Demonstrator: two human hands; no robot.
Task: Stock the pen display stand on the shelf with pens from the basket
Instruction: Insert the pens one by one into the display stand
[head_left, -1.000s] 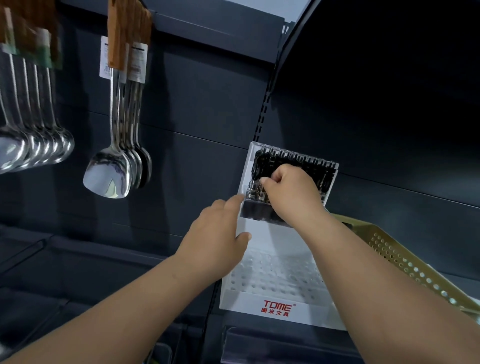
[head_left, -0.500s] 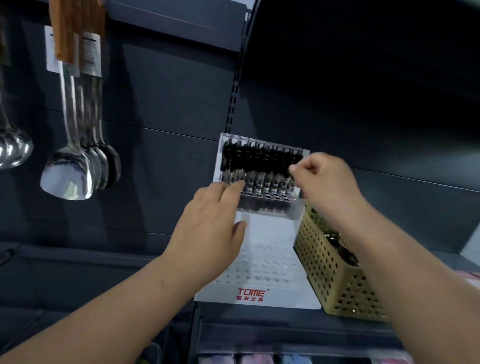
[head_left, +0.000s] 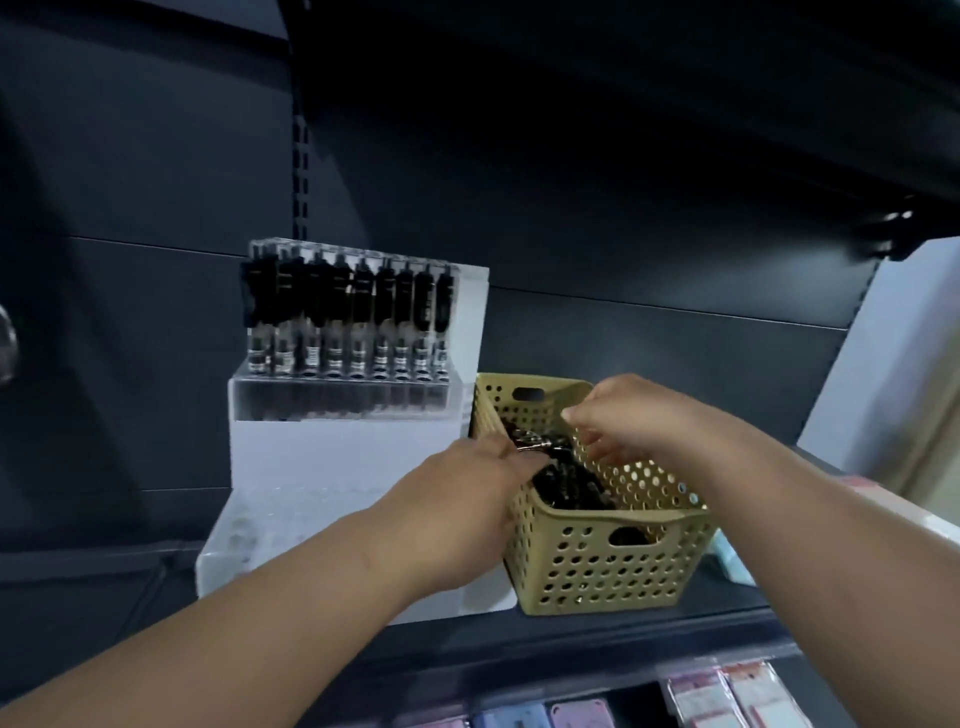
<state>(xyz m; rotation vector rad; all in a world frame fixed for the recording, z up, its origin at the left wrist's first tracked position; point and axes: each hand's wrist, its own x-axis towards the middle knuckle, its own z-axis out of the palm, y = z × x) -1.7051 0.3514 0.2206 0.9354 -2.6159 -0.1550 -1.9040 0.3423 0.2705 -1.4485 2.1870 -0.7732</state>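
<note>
Inside basket (head_left: 613, 564) | pens (head_left: 569, 483) lie lengthwise | left hand (head_left: 467, 501) grip: cannot tell | right hand (head_left: 631, 421) grip: released

Tan perforated basket (head_left: 597, 566) of black pens (head_left: 571, 486) sits under the right hand (head_left: 628, 421); the white stand (head_left: 332, 467), back row filled, is left of the left hand (head_left: 460, 501).

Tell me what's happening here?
A person is restocking a white pen stand on a dark shelf. Its back row holds black pens; the lower front tiers are empty. Both hands are at the tan basket right of the stand: the left hand reaches in among the loose pens, grip unclear, while the right hand hovers over the rim, fingers loosely curled, holding nothing visible.
</note>
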